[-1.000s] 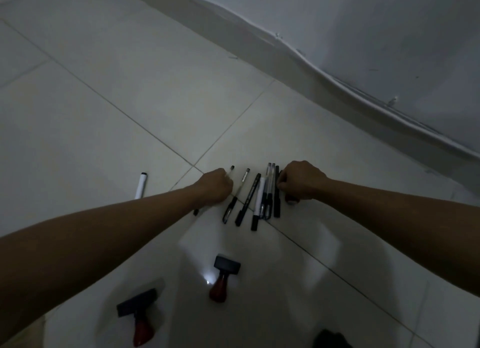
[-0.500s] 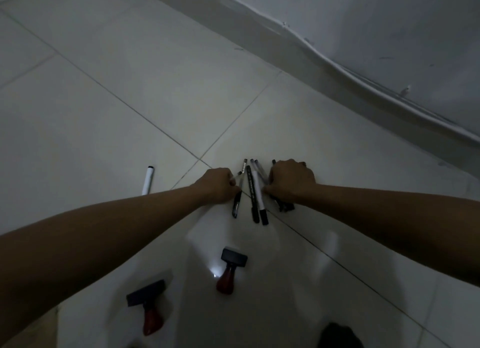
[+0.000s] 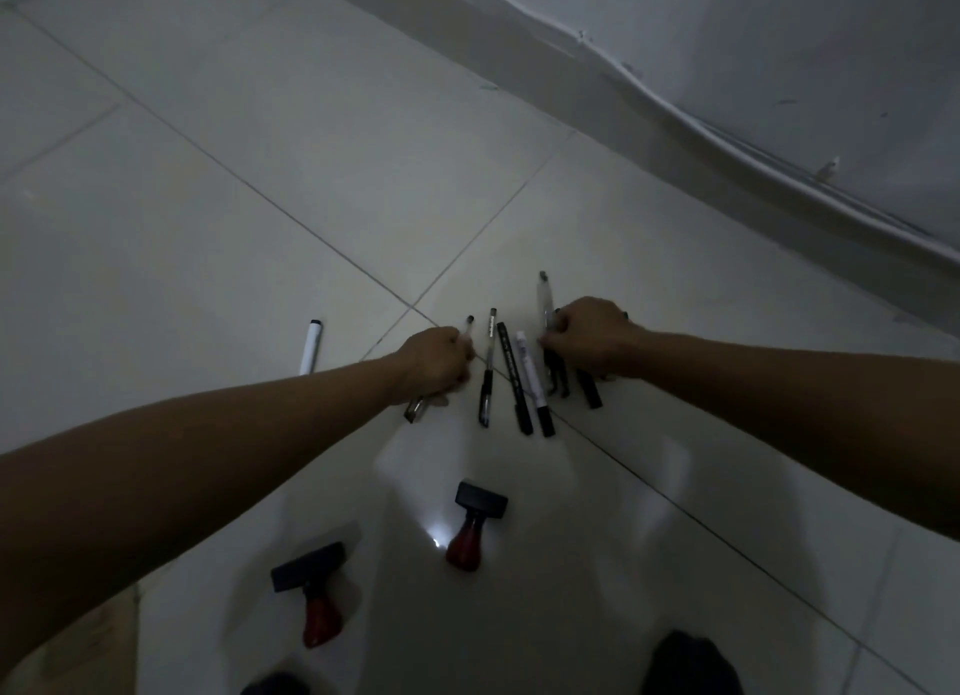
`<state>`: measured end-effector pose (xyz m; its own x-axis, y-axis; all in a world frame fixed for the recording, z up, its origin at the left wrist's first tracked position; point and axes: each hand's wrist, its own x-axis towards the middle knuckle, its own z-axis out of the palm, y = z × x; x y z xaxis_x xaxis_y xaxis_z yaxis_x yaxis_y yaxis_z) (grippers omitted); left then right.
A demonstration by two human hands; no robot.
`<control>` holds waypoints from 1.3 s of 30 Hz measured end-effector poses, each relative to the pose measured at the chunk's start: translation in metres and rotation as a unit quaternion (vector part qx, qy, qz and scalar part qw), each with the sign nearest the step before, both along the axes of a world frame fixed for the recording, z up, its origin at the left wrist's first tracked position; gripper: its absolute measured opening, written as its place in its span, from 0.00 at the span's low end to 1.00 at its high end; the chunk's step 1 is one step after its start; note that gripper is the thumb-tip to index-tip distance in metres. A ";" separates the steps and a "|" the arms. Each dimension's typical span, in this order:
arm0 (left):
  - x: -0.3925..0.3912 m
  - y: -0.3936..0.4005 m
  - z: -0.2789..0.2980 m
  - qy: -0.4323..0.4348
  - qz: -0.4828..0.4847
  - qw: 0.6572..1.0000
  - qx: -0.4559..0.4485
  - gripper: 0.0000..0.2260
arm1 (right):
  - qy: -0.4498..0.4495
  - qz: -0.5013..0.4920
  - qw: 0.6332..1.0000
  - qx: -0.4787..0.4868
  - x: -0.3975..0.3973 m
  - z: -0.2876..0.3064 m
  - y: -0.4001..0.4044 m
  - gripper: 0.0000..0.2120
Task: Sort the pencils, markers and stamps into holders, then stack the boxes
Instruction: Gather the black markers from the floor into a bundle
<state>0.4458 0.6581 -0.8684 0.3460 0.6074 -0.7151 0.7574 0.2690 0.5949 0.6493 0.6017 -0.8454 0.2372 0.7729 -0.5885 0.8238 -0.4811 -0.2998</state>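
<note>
My left hand [image 3: 436, 364] is curled round one slim clear pen with a dark cap [image 3: 416, 408], its ends sticking out above and below my fist. My right hand [image 3: 584, 338] is clenched over a small bunch of pens [image 3: 558, 377] at the right end of the row, one clear barrel poking up past my knuckles (how many are in that bunch I cannot tell). Everything lies on the pale glossy tiled floor [image 3: 260, 175].

The risk, as I judge it: the floor is slick and these barrels are round, so lifting the right-hand bunch carelessly could let one slip out and roll off. The dim light could also make me mistake a pen for a marker.

Counting: three loose pieces lie between my hands, a clear black-grip pen [image 3: 485, 382], a thin black pen [image 3: 514, 377] and a white-barrelled marker [image 3: 532, 377]. One white marker with a black cap [image 3: 310, 346] lies well apart to the left. Two red-handled stamps with black blocks, one near the middle [image 3: 472, 525], one lower left [image 3: 311, 598]. I see no holders or boxes.
</note>
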 end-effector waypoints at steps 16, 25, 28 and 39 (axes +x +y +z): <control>0.026 -0.011 -0.013 0.078 -0.104 0.981 0.143 0.10 | 0.200 -0.230 0.952 -0.029 0.040 0.034 -0.013 0.05; 0.018 -0.012 -0.011 0.128 -0.151 0.949 0.245 0.13 | 0.074 -0.090 0.993 -0.030 0.025 0.022 -0.020 0.12; 0.015 -0.013 -0.017 0.122 -0.179 0.939 0.268 0.12 | 0.085 -0.080 0.993 -0.031 0.022 0.021 -0.017 0.12; 0.026 0.001 0.008 -0.112 0.061 0.989 -0.078 0.06 | 0.370 -0.288 0.882 -0.055 0.020 0.031 -0.015 0.07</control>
<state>0.4722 0.6586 -0.8601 0.4362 0.5425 -0.7179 0.5679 0.4529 0.6873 0.6688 0.5870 -0.8145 0.0913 0.5783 -0.8107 0.0320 -0.8154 -0.5780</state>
